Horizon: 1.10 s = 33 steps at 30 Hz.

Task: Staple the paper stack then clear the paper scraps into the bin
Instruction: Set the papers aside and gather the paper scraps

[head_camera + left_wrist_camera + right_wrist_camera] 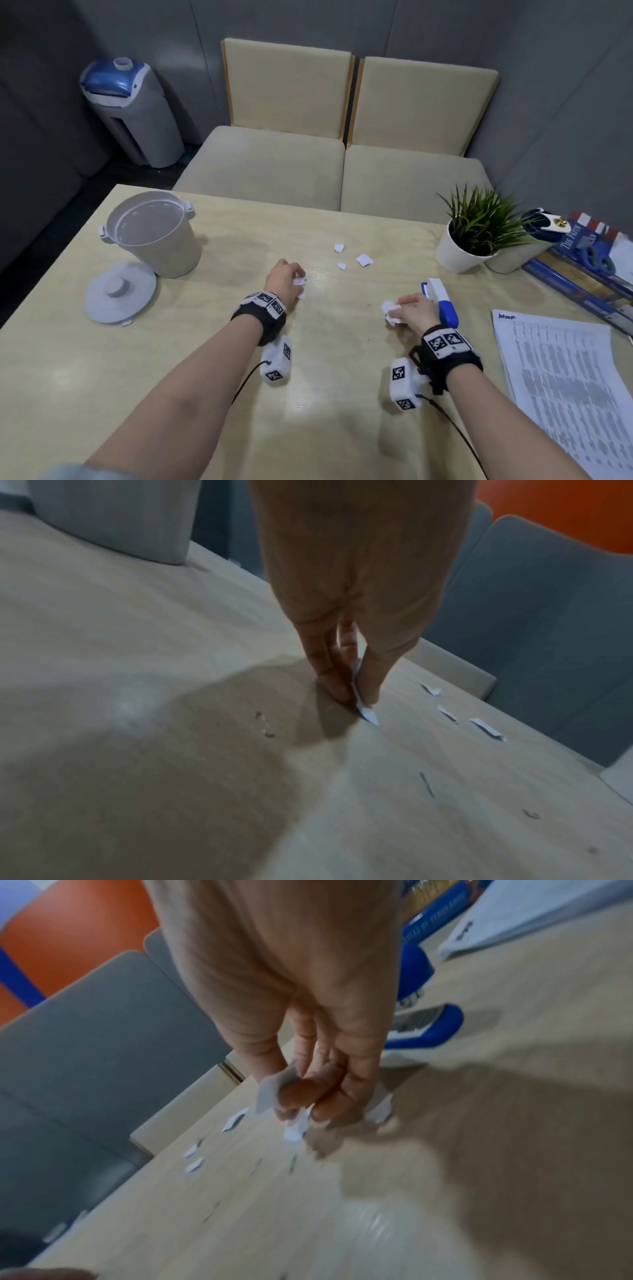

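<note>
A pale wooden table [239, 394] fills the near part of a grey-walled room, with two cream cushioned seats [342, 171] pushed up against its far edge and a grey-and-blue water dispenser [133, 113] standing on the floor in the far left corner. At the table's far left the white bin [154, 236] stands upright and uncovered, its lid [120, 291] lying flat just in front of it. Along the right side sit a potted plant [479, 233], a pile of books [582, 267] and the printed paper stack [565, 377], lying flat near the right edge. The blue-and-white stapler [442, 301] lies just beyond the right hand [414, 313]. Three loose paper scraps [364, 259] lie in the middle, well apart from the bin. Both forearms reach out low over the tabletop. The left hand [284, 279] points fingertips-down, pinching a white scrap [366, 712] against the table. The right hand's fingers are curled around several gathered scraps [270, 1093].
</note>
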Each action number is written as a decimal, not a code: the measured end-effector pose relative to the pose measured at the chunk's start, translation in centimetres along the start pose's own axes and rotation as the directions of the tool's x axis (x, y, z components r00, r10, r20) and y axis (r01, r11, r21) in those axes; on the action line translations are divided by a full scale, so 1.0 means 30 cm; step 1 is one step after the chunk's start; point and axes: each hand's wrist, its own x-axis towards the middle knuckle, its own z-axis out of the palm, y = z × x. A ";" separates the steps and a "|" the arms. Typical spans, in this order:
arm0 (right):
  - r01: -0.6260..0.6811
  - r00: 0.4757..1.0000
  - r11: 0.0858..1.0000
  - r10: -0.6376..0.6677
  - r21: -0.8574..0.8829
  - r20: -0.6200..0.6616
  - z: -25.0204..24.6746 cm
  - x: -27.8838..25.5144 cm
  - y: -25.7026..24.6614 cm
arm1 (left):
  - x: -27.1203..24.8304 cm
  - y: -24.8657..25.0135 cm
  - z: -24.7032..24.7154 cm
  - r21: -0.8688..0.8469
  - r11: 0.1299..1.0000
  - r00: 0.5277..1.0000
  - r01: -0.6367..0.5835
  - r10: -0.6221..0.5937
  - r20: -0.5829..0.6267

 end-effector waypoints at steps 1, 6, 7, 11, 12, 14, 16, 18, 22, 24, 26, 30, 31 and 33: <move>-0.003 1.000 1.000 0.003 -0.012 0.007 -0.011 0.009 -0.001 | 0.006 0.003 0.001 0.020 1.000 1.000 -0.007 0.007 -0.004; -0.013 1.000 0.983 0.018 -0.183 0.022 -0.004 0.016 -0.020 | 0.025 0.005 0.009 0.035 0.999 1.000 0.025 -0.026 0.008; 0.003 1.000 0.978 0.002 -0.211 0.021 0.003 0.022 -0.020 | 0.030 0.000 0.014 0.035 0.999 0.999 0.032 -0.032 0.012; 0.042 0.999 0.956 -0.049 -0.289 -0.018 0.033 0.038 -0.028 | 0.043 -0.006 0.024 0.060 0.998 1.000 0.027 -0.027 0.000; 0.037 0.999 0.950 -0.047 -0.311 -0.027 0.038 0.041 -0.033 | 0.045 -0.005 0.025 0.078 0.997 1.000 0.015 -0.016 0.003; 0.032 0.999 0.940 -0.043 -0.339 -0.026 0.045 0.042 -0.044 | 0.048 -0.002 0.026 0.107 0.994 1.000 -0.011 0.009 0.023; 0.039 0.999 0.920 -0.042 -0.391 0.002 0.050 0.049 -0.057 | 0.051 -0.002 0.022 0.131 0.991 0.999 -0.031 0.026 0.042; 0.050 0.999 0.900 -0.050 -0.434 0.011 0.051 0.052 -0.067 | 0.052 -0.005 0.020 0.164 0.984 0.997 -0.065 0.055 0.062; 0.102 0.993 0.864 -0.114 -0.493 0.007 0.062 0.037 -0.075 | 0.046 -0.004 0.025 0.229 0.961 0.987 -0.155 0.140 0.081; 0.148 0.986 0.853 -0.164 -0.500 0.012 0.073 0.019 -0.075 | 0.043 -0.004 0.027 0.240 0.956 0.985 -0.169 0.155 0.077; 0.170 0.983 0.875 -0.181 -0.453 0.020 0.075 0.013 -0.063 | 0.044 -0.006 0.028 0.212 0.966 0.988 -0.151 0.140 0.070; 0.062 0.997 0.992 -0.057 -0.111 0.054 0.010 0.008 -0.034 | 0.048 0.025 0.019 0.020 1.000 1.000 -0.014 0.014 0.001; 0.012 0.997 1.000 -0.012 0.003 0.071 -0.018 0.008 -0.022 | 0.052 0.044 0.019 -0.038 0.999 1.000 0.003 -0.003 -0.013; -0.056 0.996 0.988 0.045 0.141 0.080 -0.067 0.004 0.008 | 0.058 0.094 0.025 -0.136 0.991 1.000 0.006 -0.008 -0.018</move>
